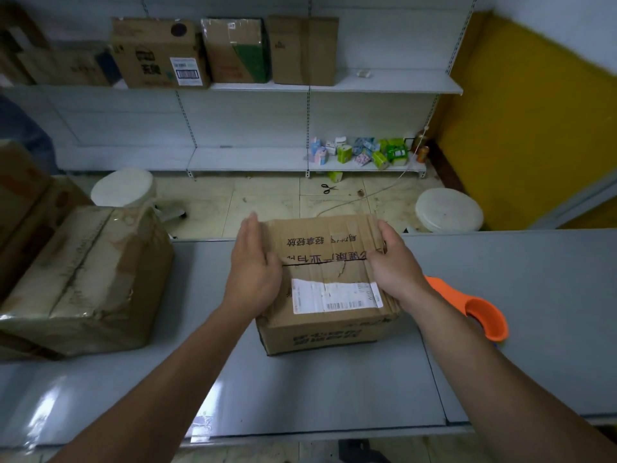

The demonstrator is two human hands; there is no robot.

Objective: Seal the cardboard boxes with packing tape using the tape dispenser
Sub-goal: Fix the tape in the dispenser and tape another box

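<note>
A small cardboard box (325, 282) with a white shipping label and black printed characters sits in the middle of the grey table (500, 345). Its top flaps lie folded down, with a dark seam between them. My left hand (255, 265) presses flat on the box's left side and top edge. My right hand (395, 265) holds the right edge of the top flaps, fingers curled over them. An orange tape dispenser (477, 310) lies on the table just right of the box, partly hidden behind my right forearm.
A larger taped cardboard box (83, 279) stands on the table at the left. Beyond the table are white shelves (384, 85) with several cardboard boxes, small colourful packs on the lowest shelf, scissors (329, 188) on the floor, and two white stools (449, 208).
</note>
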